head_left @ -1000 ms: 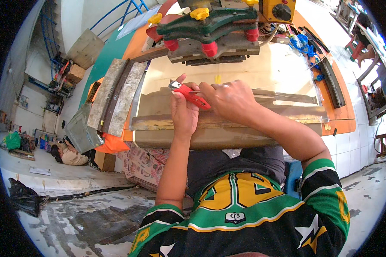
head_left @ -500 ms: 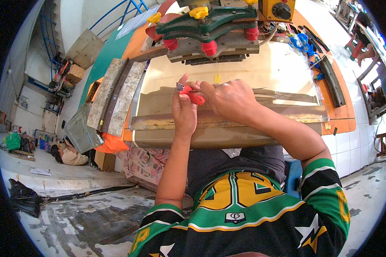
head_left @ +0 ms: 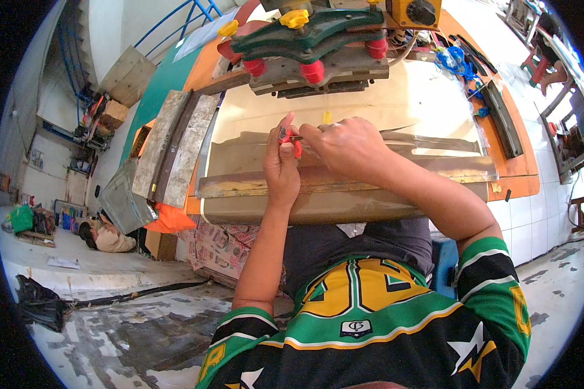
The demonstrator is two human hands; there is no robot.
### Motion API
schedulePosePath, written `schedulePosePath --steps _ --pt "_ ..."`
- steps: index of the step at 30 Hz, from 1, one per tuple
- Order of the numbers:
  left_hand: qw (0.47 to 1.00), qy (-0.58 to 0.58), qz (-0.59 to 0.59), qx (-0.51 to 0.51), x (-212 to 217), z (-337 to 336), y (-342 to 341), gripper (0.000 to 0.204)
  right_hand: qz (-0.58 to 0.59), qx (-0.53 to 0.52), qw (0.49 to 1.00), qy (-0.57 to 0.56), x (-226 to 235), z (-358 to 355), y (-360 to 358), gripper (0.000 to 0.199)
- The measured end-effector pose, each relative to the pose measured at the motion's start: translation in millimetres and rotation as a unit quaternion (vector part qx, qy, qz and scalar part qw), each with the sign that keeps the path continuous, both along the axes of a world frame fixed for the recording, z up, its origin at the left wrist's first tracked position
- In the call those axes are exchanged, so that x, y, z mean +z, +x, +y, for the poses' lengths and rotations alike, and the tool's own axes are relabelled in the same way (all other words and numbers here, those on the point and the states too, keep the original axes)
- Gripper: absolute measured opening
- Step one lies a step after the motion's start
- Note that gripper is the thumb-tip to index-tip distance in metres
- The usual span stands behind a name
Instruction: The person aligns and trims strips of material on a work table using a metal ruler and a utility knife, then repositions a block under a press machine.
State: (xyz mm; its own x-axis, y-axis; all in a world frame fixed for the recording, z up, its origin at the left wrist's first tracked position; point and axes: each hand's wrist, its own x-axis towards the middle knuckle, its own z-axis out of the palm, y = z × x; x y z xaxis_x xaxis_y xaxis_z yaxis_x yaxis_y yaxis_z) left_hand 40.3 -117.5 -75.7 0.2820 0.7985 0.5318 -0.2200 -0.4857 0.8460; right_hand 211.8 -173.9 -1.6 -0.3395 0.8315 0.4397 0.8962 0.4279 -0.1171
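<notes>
Hands meet over the workbench (head_left: pixel 370 207): your left hand (head_left: pixel 281 170) pinches a small red-handled tool (head_left: pixel 291 141) at its 12 o'clock, while your right hand (head_left: pixel 344 146) closes on the thin metal tip. You seem mid-adjustment; next, keep both grips steady.

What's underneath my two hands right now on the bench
Under the left hand and right hand, which pinch a small red-handled tool, lies a long brownish strip on the pale work surface. The part directly below the hands is covered.
</notes>
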Motion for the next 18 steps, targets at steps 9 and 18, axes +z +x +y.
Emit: schedulePosePath --steps 9,18 --pt "1.0 0.001 -0.006 0.009 0.7 -0.8 0.6 0.049 0.007 -0.009 1.0 -0.007 -5.2 0.5 -3.3 0.032" --pt "1.0 0.011 0.013 0.02 4.1 -2.5 0.3 0.048 0.001 -0.022 1.0 0.011 -6.2 -2.0 -6.0 0.024"
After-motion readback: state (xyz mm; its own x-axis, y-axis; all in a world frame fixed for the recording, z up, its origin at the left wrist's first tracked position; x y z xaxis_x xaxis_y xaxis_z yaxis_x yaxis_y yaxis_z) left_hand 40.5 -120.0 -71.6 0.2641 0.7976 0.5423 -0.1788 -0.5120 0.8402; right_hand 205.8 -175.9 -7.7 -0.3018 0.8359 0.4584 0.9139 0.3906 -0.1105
